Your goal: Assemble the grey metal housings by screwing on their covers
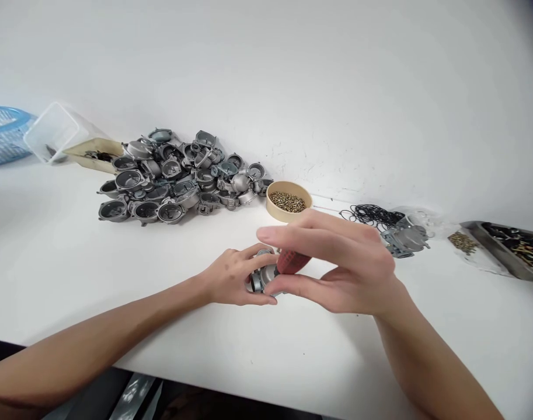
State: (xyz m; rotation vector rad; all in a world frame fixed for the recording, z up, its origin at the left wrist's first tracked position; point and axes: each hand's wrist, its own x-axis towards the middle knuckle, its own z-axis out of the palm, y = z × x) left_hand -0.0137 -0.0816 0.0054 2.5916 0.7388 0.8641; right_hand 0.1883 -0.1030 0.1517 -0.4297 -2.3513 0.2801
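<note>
White table (pixel 73 262) beneath metal housings (pixel 190 199), bowl (pixel 275 210)

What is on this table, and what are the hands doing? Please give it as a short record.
Left hand: holds a carburetor-like metal part
Right hand: grips a red tool handle over that part; tip hidden
Behind: pile of metal castings; tan round tub of small brassy pieces
Far left: blue basket; clear plastic bin
Right: tangle of thin black loops; another metal casting; metal tray
</note>
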